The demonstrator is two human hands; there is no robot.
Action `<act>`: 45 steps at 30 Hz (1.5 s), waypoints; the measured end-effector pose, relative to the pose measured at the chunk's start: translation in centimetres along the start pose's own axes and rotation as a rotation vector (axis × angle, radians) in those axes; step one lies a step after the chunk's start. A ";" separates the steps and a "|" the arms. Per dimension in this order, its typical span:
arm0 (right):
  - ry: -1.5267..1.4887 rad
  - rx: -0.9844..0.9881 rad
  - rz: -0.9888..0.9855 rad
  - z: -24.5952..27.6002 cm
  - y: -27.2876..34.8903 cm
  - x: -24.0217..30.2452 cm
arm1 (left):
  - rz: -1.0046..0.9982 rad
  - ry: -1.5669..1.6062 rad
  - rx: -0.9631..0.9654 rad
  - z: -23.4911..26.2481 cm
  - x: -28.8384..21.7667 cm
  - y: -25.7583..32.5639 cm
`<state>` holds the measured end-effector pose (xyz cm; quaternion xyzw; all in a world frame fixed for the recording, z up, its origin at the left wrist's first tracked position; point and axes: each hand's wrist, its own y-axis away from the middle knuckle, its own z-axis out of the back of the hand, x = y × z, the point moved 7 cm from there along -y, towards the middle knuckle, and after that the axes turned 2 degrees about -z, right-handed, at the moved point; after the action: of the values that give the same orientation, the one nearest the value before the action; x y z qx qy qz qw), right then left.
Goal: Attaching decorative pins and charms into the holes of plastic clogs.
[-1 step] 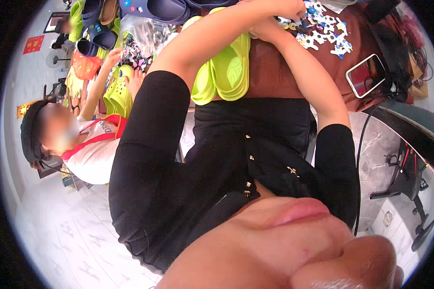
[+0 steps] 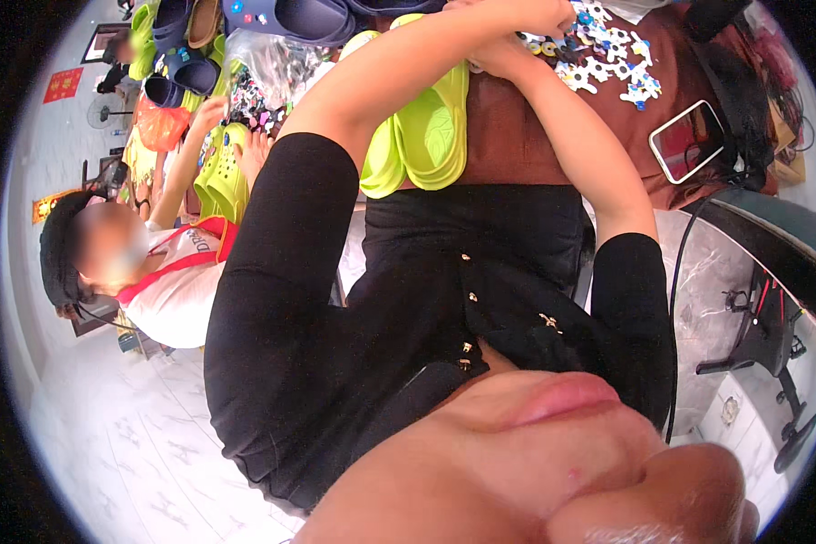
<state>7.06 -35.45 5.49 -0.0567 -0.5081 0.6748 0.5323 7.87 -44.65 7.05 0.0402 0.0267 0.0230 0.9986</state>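
Note:
Both my arms, in black sleeves, reach up to a brown table (image 2: pixel 517 145). My left hand (image 2: pixel 542 14) is at the top edge with its fingers curled, beside a scatter of small white and blue charms (image 2: pixel 612 54). My right hand (image 2: pixel 488 56) sits just under my left wrist, mostly hidden by it. What either hand holds is not visible. A pair of lime green clogs (image 2: pixel 426 122) lies on the table under my left forearm.
A phone (image 2: pixel 689 140) lies at the table's right, with a black cable beside it. To the left, another person in a white and red shirt (image 2: pixel 177 290) handles lime green clogs (image 2: pixel 222 172). Navy clogs (image 2: pixel 290 14), a clear bag of charms (image 2: pixel 272 77) and an orange bag (image 2: pixel 159 122) are beyond.

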 end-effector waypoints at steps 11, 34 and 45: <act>-0.034 0.107 -0.027 -0.8 0.3 -1.8 | 0.254 -0.018 -0.107 -1.1 3.0 -0.3; 0.232 0.138 0.230 1.9 -0.4 0.2 | 0.424 1.525 -0.710 7.2 11.0 23.3; 0.098 0.195 0.096 1.6 -0.9 -0.5 | 0.748 1.586 -1.068 -4.5 11.3 41.9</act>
<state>6.85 -36.89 6.68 -0.0619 -0.4101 0.7419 0.5268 17.06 -2.02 5.44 -0.4305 0.6510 0.3618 0.5099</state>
